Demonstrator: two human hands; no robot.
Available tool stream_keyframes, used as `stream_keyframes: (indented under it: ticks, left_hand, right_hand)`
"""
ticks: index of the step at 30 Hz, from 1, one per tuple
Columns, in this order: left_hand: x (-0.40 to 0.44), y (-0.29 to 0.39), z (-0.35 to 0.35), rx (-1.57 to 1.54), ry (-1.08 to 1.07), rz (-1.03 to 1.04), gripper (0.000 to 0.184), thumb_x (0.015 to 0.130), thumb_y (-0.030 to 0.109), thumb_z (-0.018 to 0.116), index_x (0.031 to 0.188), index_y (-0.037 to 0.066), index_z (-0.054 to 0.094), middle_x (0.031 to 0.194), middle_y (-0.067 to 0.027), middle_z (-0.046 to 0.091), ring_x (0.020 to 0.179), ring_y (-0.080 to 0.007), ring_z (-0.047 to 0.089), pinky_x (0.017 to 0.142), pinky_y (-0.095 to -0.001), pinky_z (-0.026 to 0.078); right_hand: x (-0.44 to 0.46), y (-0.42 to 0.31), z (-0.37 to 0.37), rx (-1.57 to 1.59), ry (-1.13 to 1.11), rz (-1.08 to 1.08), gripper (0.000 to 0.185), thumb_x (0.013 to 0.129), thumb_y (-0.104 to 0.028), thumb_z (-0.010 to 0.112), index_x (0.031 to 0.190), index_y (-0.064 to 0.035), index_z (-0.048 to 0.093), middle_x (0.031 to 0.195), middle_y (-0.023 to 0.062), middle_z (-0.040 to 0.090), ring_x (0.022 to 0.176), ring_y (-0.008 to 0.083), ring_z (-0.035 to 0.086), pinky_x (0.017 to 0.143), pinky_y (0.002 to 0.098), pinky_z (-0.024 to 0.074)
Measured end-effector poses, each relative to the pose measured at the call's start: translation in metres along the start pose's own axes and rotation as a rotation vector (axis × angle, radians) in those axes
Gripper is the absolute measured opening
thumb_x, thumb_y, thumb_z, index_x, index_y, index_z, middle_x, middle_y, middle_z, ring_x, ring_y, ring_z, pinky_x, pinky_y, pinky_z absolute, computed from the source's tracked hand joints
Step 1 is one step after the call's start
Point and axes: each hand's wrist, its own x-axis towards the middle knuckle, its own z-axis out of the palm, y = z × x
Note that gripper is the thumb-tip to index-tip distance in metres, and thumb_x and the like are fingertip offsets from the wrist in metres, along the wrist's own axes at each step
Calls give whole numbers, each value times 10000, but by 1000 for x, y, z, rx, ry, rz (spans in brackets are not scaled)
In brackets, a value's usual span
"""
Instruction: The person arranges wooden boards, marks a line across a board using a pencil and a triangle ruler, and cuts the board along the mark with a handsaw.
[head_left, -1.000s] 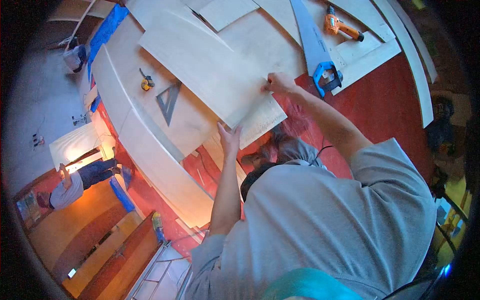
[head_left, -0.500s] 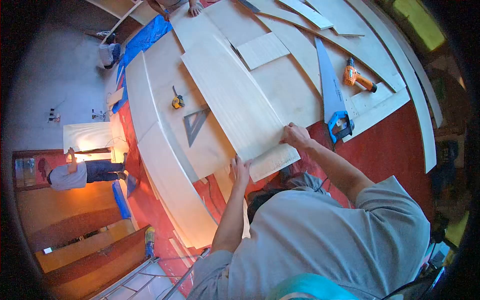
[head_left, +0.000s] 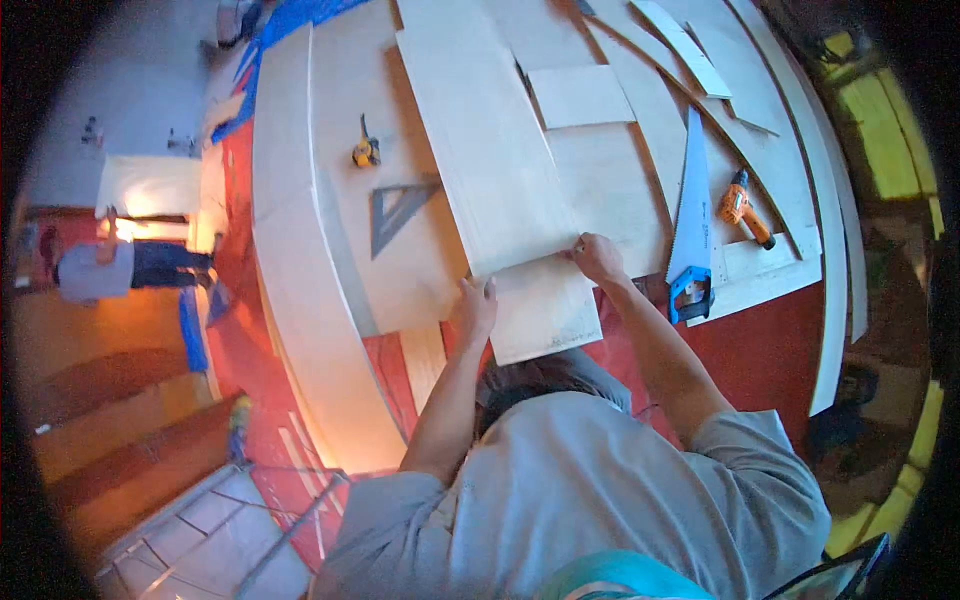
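A long pale board (head_left: 480,140) lies over another pale board (head_left: 545,315), whose lower end sticks out toward my body. At the top board's near left corner, my left hand (head_left: 478,303) grips the edge. My right hand (head_left: 598,258) pinches the same board's near right corner. Left of the board are a yellow and black tape measure (head_left: 366,153) and a grey set square (head_left: 397,215). A handsaw (head_left: 692,215) with a blue handle and an orange drill (head_left: 745,210) lie to the right.
Curved wooden strips (head_left: 830,250) run along the right side. A long curved panel (head_left: 300,230) extends on the left, beside the red floor (head_left: 745,355). A small rectangular board (head_left: 582,97) lies beyond my right hand. Another person (head_left: 125,268) is at the far left.
The view has turned, so the boards and tools appear shifted. The top board's near edge now lies farther from the lower board's end, exposing more of it. Both hands remain at the top board's corners.
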Motion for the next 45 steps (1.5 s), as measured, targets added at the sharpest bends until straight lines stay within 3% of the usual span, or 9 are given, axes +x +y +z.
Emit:
stream_keyframes:
  ticks: [4,7,16,21,28,34,38,41,45]
  left_hand:
    - [-45,-22,23,-198,-66,-77,560,1014,406,584,1370,-16,489,1079,-293,703,1029,-477,684,922,-566,531]
    - [-53,-53,80,-291,260,290,577,1039,343,552,1478,-3,411,1109,-266,710,1040,-490,675,932,-539,531]
    - [-71,-118,83,-327,121,107,602,1052,300,563,1597,149,356,1248,-254,681,1102,-389,687,944,-472,526]
    - [-126,-140,65,-306,145,95,553,1065,273,541,1593,244,380,1104,-187,737,983,-318,721,853,-428,546]
    - [-179,-249,82,-326,49,60,586,1047,277,593,1593,243,383,1002,-184,733,863,-284,706,784,-410,547]
    - [-222,-297,69,-179,-25,-28,631,1032,329,603,1605,242,350,1019,-196,705,898,-371,704,781,-480,556]
    - [-204,-279,75,-141,228,157,594,1010,337,618,1547,156,440,1142,-216,648,997,-410,665,840,-507,547]
    - [-160,-261,78,126,322,124,494,989,349,636,1327,-9,590,1190,-222,605,1126,-406,597,943,-497,505]
    - [-131,-224,62,75,366,79,485,988,353,638,1330,12,598,1202,-194,607,1116,-397,603,929,-510,507]
  right_hand:
    - [3,9,4,-16,31,-82,458,833,-514,796,900,-61,768,930,214,745,897,400,721,789,511,552]
    - [2,-3,-11,-65,-54,-79,394,856,-488,772,919,-100,797,914,200,752,878,398,727,782,507,560]
    - [-21,-6,2,-38,-273,-164,367,886,-442,747,939,-84,805,950,225,751,931,401,731,821,513,571]
    - [-76,-7,17,-65,-334,-261,372,866,-523,745,955,-170,820,912,187,757,883,385,734,793,504,578]
    - [-159,-7,51,-18,-526,-362,420,881,-541,708,1012,-153,797,979,181,758,921,388,730,809,514,574]
    - [-204,-15,74,-89,-709,-425,433,860,-537,724,1038,-149,792,994,196,753,941,410,721,839,525,572]
    - [-212,-24,69,-121,-732,-434,409,844,-540,739,1042,-187,798,982,175,759,935,411,723,836,526,575]
    - [-201,-33,58,-87,-719,-428,391,833,-538,752,1048,-215,796,987,160,763,944,401,727,829,531,580]
    - [-161,-35,63,-120,-695,-382,428,825,-536,764,1060,-180,789,1029,176,757,988,387,725,845,532,581]
